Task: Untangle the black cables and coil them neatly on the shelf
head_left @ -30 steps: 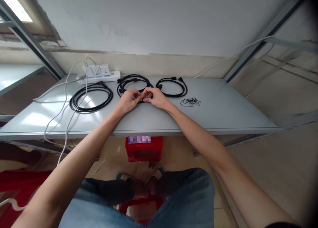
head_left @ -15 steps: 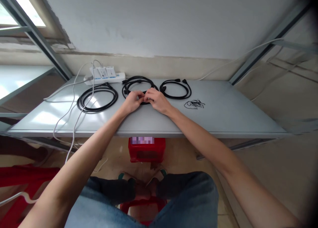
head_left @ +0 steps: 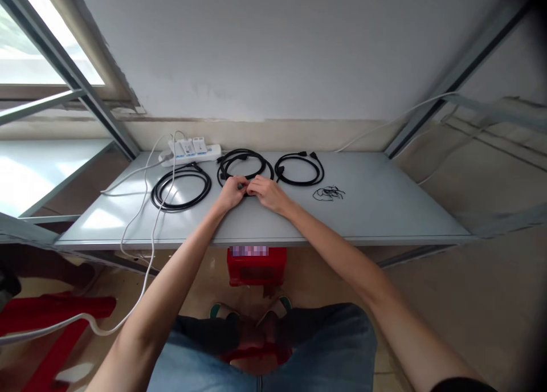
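Red plastic forms the stool [head_left: 256,272] below the hands, under the front edge of a grey tabletop [head_left: 367,221]; beyond them rises a pale wall [head_left: 273,56]. The left hand [head_left: 233,191] and right hand [head_left: 265,191], side by side with fingers drawn in tight, pinch the near side of the middle coil [head_left: 243,157] of black cable. Thin black ties [head_left: 329,194] lie to their right. Another coil [head_left: 173,208] sits left of them, a third [head_left: 299,183] beyond the right one. The fingers hide whether a tie is between them.
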Available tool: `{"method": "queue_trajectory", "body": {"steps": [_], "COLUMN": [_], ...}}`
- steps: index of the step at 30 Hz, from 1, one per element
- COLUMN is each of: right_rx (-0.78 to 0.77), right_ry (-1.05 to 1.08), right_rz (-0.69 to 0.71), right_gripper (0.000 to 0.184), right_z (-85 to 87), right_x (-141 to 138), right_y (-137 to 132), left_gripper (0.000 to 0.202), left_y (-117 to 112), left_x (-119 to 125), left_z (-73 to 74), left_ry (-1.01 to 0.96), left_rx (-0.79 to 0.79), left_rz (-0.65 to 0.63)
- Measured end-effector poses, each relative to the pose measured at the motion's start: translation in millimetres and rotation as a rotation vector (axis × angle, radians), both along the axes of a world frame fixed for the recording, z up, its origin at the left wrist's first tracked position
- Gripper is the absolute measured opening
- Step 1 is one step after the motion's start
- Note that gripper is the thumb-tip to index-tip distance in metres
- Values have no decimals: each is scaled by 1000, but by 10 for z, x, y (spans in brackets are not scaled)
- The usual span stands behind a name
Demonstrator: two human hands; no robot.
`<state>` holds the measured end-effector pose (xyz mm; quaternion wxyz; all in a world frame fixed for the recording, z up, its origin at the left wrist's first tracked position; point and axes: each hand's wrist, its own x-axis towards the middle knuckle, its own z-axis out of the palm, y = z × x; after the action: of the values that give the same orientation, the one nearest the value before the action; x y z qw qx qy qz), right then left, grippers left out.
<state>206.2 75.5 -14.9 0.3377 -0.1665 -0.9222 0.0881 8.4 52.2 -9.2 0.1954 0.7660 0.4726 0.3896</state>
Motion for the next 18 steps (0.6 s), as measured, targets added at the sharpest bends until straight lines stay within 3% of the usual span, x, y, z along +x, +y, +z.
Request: {"method": "queue_trajectory", "body": {"steps": [10, 18], "right_rx": [-282, -310], "right_ry": [50, 91], "right_rz": [-39, -101], "right_gripper": [34, 26], "right_z": [29, -11], "right_x": [121, 112], "right_y": [45, 72], "left_gripper": [17, 17], "left_y": [-25, -16], "left_x": [13, 21], "left_z": [-60, -72], "left_ry": [88, 104], "left_rx": [-4, 7], "left_rz": [120, 127]}}
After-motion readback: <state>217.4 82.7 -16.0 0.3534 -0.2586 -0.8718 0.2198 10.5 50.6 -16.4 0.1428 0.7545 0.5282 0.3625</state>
